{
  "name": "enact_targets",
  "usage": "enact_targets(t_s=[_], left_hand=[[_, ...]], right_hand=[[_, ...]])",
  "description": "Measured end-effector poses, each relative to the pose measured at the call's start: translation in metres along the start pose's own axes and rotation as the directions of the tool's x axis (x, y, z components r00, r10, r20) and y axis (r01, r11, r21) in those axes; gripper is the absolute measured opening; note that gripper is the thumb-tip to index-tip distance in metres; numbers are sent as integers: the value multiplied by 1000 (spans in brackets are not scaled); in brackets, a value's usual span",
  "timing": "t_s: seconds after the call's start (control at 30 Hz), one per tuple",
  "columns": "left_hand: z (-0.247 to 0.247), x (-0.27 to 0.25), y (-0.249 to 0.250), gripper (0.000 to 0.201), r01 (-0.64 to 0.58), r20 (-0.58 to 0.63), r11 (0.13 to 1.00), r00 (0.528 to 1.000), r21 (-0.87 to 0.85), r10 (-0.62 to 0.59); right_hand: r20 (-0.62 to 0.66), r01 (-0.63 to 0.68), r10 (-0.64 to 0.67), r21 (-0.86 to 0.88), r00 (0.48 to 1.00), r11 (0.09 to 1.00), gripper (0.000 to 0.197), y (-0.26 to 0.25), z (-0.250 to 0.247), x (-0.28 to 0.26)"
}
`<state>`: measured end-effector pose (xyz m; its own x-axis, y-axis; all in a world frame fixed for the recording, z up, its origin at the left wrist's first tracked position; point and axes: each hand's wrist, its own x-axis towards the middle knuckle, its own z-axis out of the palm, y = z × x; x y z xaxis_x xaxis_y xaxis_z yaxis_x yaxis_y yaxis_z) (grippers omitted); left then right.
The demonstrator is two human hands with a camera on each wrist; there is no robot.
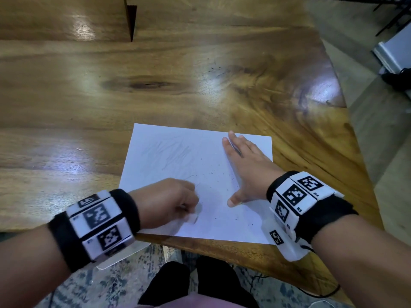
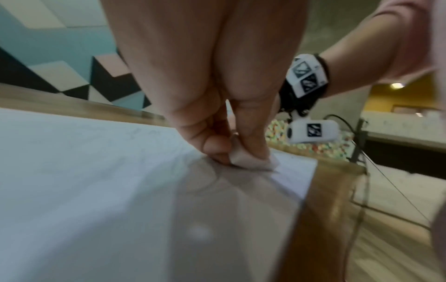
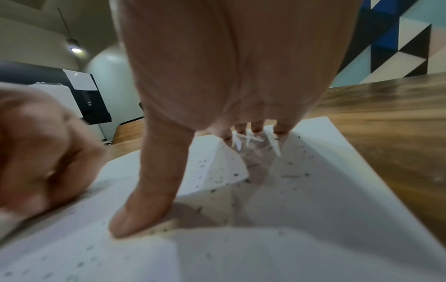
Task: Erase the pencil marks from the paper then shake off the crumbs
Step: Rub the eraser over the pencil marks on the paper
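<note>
A white sheet of paper (image 1: 182, 158) lies on the wooden table near its front edge, with faint pencil scribbles (image 1: 171, 156) in its upper left half and dark crumbs (image 1: 219, 174) scattered over the middle and right. My left hand (image 1: 169, 201) pinches a small white eraser (image 2: 243, 158) between thumb and fingers and presses it on the paper's near left part; the hand is blurred. My right hand (image 1: 244, 165) lies flat on the paper's right side, fingers straight, thumb (image 3: 147, 206) spread toward me. Crumbs (image 3: 217, 179) dot the paper around it.
The glossy wooden table (image 1: 155, 85) stretches far ahead and to the left. Its right edge (image 1: 347, 121) runs diagonally close to the paper. A few crumbs (image 1: 218, 72) lie on the wood beyond the sheet. Patterned floor and my dark legs (image 1: 195, 283) show below the front edge.
</note>
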<state>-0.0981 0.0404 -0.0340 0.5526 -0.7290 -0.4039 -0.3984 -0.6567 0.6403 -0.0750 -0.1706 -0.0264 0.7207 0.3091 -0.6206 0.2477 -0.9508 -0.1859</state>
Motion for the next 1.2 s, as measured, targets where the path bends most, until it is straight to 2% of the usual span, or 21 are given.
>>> enact_targets(t_s=[0.07, 0.1, 0.17, 0.23, 0.3, 0.37, 0.47, 0.53, 0.63, 0.7, 0.77, 0.8, 0.83, 0.87, 0.9, 0.97, 1.03, 1.07, 1.1, 1.13, 1.2], left_hand=[[1, -10, -3, 8, -20, 75, 999, 997, 26, 18], [0, -9, -1, 7, -30, 58, 999, 998, 27, 29], [0, 8, 10, 15, -46, -52, 999, 998, 21, 47], [3, 33, 25, 13, -61, -136, 997, 989, 44, 66], [7, 46, 31, 9, -75, -148, 994, 985, 74, 85], [12, 40, 25, 9, -104, -96, 992, 989, 69, 110], [15, 20, 15, 7, -135, 74, 989, 989, 59, 131], [12, 19, 17, 8, -129, 99, 989, 988, 73, 121], [3, 35, 22, 7, -109, -72, 989, 991, 103, 116], [2, 39, 22, 7, -84, -124, 990, 987, 114, 98], [3, 33, 17, 12, -22, -36, 999, 999, 38, 23], [3, 27, 15, 16, 35, 51, 999, 998, -10, -34], [2, 21, 12, 16, 60, 119, 998, 991, -6, -58], [-1, 15, 8, 15, 63, 139, 998, 988, 25, -66], [-6, 12, 4, 12, 65, 112, 997, 991, 39, -69], [-18, 8, -8, 11, 97, -81, 995, 992, -14, -98], [-29, 7, -25, 15, 196, -295, 958, 921, -211, -254], [-32, 7, -32, 15, 232, -350, 919, 873, -318, -341], [-34, 7, -38, 13, 238, -374, 882, 837, -407, -399], [-36, 8, -41, 11, 233, -375, 854, 822, -465, -428], [-36, 9, -39, 9, 217, -353, 833, 830, -509, -432]], right_hand=[[-4, 1, -1, 5, 1000, 1000, 137, 0, 0, 0], [-6, 1, -1, 5, 1000, 1000, 137, 0, 0, 0], [-9, 2, -2, 0, 1000, 1000, 137, 0, 0, 1], [-10, 2, -2, -4, 1000, 1000, 137, 0, 0, 0], [-6, 5, -5, 0, 1000, 1000, 138, 0, 0, -1], [-4, 6, -6, 1, 1000, 1000, 138, 0, -1, -1], [-7, 4, -4, -5, 1000, 1000, 137, 0, -1, 0], [-8, 3, -3, -5, 1000, 1000, 137, 0, -1, -1], [-9, 1, -1, 2, 1000, 1000, 137, -1, -1, 0], [-10, 1, -1, 8, 1000, 1000, 138, -1, -1, 0], [-13, 5, -4, 13, 1000, 1000, 138, 0, -1, -1], [-15, 6, -5, 18, 1000, 1000, 138, 1, -1, 0], [-17, 7, -6, 23, 1000, 1000, 138, 1, -2, -1], [-20, 9, -8, 27, 1000, 1000, 138, 1, -2, -1], [-22, 10, -10, 30, 1000, 1000, 138, 1, -2, -1], [-27, 15, -14, 33, 1000, 999, 136, 1, -1, 0], [-29, 18, -17, 34, 999, 999, 134, 1, -1, 0], [-31, 20, -18, 35, 999, 999, 133, 1, -1, 0], [-34, 22, -21, 35, 999, 999, 133, 1, -1, 0], [-37, 26, -25, 32, 999, 999, 133, 2, -1, -1], [-42, 31, -30, 25, 999, 999, 133, 4, 1, -2]])
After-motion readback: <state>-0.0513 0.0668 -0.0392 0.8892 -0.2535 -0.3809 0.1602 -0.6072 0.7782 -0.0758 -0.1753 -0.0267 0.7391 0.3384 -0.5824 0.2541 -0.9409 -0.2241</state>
